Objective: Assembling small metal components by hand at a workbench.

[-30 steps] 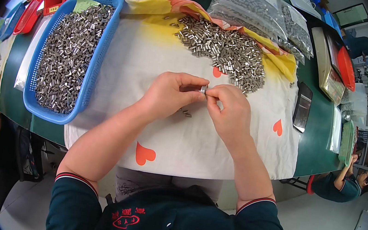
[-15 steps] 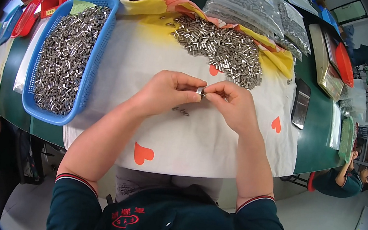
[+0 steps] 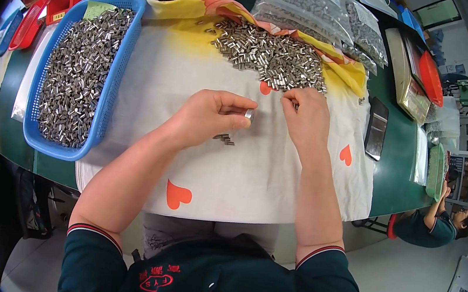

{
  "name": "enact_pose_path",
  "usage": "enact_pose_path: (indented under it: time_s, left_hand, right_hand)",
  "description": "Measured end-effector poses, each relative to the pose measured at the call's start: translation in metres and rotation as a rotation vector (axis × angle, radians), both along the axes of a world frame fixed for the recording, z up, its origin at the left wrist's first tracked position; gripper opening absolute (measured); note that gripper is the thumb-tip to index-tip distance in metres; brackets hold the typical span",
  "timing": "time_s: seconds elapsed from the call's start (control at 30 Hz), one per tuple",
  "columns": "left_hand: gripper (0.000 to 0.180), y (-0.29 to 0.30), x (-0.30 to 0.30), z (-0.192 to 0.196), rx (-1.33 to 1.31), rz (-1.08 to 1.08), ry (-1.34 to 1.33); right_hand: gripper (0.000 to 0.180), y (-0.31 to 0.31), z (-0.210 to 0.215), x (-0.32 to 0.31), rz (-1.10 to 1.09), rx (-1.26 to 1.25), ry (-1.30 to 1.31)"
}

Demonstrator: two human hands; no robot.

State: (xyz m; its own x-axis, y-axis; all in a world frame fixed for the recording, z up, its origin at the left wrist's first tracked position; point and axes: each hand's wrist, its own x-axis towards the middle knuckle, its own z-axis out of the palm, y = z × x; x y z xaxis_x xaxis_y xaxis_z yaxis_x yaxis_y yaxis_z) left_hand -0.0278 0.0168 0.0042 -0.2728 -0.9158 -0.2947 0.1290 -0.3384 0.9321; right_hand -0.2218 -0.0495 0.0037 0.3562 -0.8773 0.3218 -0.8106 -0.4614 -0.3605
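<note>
My left hand (image 3: 205, 115) is closed over the middle of the cloth, pinching a small shiny metal piece (image 3: 249, 114) between thumb and fingertips. My right hand (image 3: 308, 114) is at the near right edge of a pile of short metal cylinders (image 3: 275, 57), its fingers curled together. A small dark bit shows at its fingertips, too small to make out. Several loose metal cylinders (image 3: 225, 139) lie on the cloth just below my left hand.
A white cloth (image 3: 145, 105) with red hearts and a yellow border covers the green table (image 3: 11, 128). To the left stands a blue basket (image 3: 115, 80) full of metal cylinders. Plastic bags of metal parts (image 3: 306, 5) sit behind, a phone (image 3: 376, 128) at right. People work on both sides.
My right hand has moved away from my left, up and right to the pile's edge. My left hand stays in place with its metal piece.
</note>
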Motion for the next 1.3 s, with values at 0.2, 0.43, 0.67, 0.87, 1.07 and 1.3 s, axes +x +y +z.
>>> enact_pose_path:
  time_s: [0.2, 0.43, 0.67, 0.87, 1.07, 1.3]
  left_hand:
    - [0.031, -0.002, 0.0, -0.002, 0.029, -0.025, 0.007]
    - [0.03, -0.002, 0.0, 0.002, 0.037, 0.047, 0.099]
    - [0.031, 0.0, 0.001, 0.0, 0.026, 0.052, 0.15]
    - [0.031, 0.002, -0.005, -0.001, -0.089, 0.07, -0.131]
    - [0.031, 0.0, -0.003, -0.002, -0.021, 0.036, 0.006]
    - [0.03, 0.0, -0.001, 0.003, 0.026, -0.004, -0.055]
  right_hand:
    - [0.005, 0.006, -0.002, 0.002, 0.025, 0.125, -0.007]
    - [0.006, 0.023, 0.021, 0.012, 0.09, 0.343, -0.39]
    - [0.006, 0.033, 0.025, 0.017, 0.261, 0.538, -0.511]
    - [0.007, 0.039, 0.019, 0.021, 0.277, 0.265, -0.34]
    - [0.007, 0.03, 0.027, 0.016, 0.245, 0.612, -0.473]
    - [0.01, 0.008, 0.026, -0.013, -0.029, 0.468, -0.462]
